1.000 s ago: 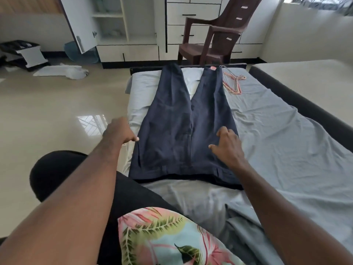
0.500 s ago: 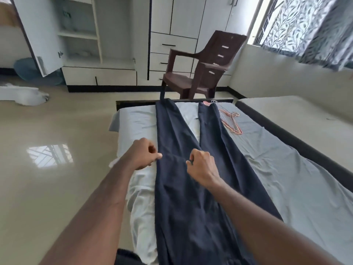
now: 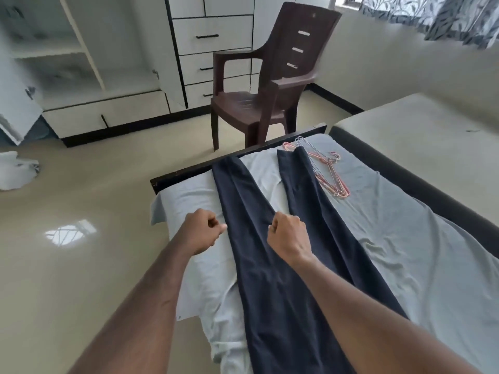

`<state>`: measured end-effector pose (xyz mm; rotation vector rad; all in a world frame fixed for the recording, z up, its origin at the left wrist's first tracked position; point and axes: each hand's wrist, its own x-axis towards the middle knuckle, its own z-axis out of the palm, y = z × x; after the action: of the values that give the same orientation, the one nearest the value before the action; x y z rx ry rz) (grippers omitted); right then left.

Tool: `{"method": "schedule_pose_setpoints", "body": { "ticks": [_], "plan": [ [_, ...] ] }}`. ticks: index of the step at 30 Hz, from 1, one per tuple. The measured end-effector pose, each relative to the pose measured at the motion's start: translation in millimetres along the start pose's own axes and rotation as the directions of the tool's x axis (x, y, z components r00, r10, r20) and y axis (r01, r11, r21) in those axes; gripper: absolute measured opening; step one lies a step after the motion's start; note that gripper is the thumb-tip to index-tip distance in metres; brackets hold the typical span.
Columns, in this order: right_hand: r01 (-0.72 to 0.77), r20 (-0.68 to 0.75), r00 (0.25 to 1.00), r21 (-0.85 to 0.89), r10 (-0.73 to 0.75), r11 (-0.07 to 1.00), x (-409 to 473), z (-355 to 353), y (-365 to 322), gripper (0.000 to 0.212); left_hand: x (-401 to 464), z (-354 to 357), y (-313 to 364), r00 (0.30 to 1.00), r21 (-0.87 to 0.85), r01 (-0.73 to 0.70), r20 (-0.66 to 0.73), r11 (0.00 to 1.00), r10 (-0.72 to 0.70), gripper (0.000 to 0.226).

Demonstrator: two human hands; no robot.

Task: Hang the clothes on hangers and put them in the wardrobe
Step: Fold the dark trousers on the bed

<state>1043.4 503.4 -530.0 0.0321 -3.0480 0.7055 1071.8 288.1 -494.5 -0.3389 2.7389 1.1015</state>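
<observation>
Both hands have slid farther up the trousers (image 3: 270, 265), which lie flat along the bed (image 3: 405, 252). The left hand (image 3: 201, 229) pinches the leg's outer edge, the right hand (image 3: 289, 234) its inner edge. Hangers (image 3: 328, 174) lie beside the far cuff.

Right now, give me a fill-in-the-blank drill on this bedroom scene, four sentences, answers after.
1. The trousers lie flat on the ____.
2. The hangers lie beside the trousers' ____ leg.
3. The left hand and the right hand each pinch an edge of the trousers' ____ leg.
4. Past the foot of the bed stands a brown ____.

Missing words: bed; right; left; chair
</observation>
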Motion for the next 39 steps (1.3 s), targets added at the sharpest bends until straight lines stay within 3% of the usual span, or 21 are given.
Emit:
{"method": "schedule_pose_setpoints", "body": {
  "ticks": [4,10,16,21,28,31,36,39],
  "plan": [
    [-0.133,0.028,0.991,0.033,0.132,0.991,27.4,-30.6,14.5,0.018,34.3,-17.3,41.9,0.984,0.145,0.021,0.174,0.989,-0.046,0.021],
    [-0.312,0.031,0.95,0.088,0.31,0.946,53.8,-71.6,47.0,0.02,89.2,-21.7,104.8,0.947,0.263,-0.057,0.319,0.963,-0.031,0.022],
    [-0.553,0.009,0.825,0.218,0.565,0.804,68.8,-82.0,80.3,0.018,147.8,-0.5,117.1,0.916,0.274,-0.122,0.402,0.954,0.002,0.02],
    [-0.649,0.082,0.76,0.155,0.645,0.745,71.5,-36.4,71.0,0.022,201.8,16.1,85.1,0.852,0.337,-0.187,0.523,0.923,-0.018,0.02],
    [-0.758,-0.008,0.627,0.222,0.779,0.613,130.7,9.1,9.3,0.023,315.5,-0.1,82.4,0.72,0.271,-0.333,0.692,0.903,0.058,0.018],
    [-0.77,-0.038,0.595,0.259,0.803,0.583,167.3,13.3,-5.0,0.027,369.8,-5.7,86.6,0.705,0.286,-0.405,0.703,0.868,0.097,0.017],
    [-0.794,-0.088,0.56,0.229,0.824,0.564,209.8,2.0,18.9,0.026,440.2,12.4,106.2,0.642,0.276,-0.527,0.749,0.804,0.164,0.017],
    [-0.808,-0.096,0.56,0.159,0.823,0.568,229.4,-0.4,50.7,0.024,473.4,32.9,125.6,0.648,0.261,-0.551,0.732,0.793,0.21,0.025]
  ]
}}
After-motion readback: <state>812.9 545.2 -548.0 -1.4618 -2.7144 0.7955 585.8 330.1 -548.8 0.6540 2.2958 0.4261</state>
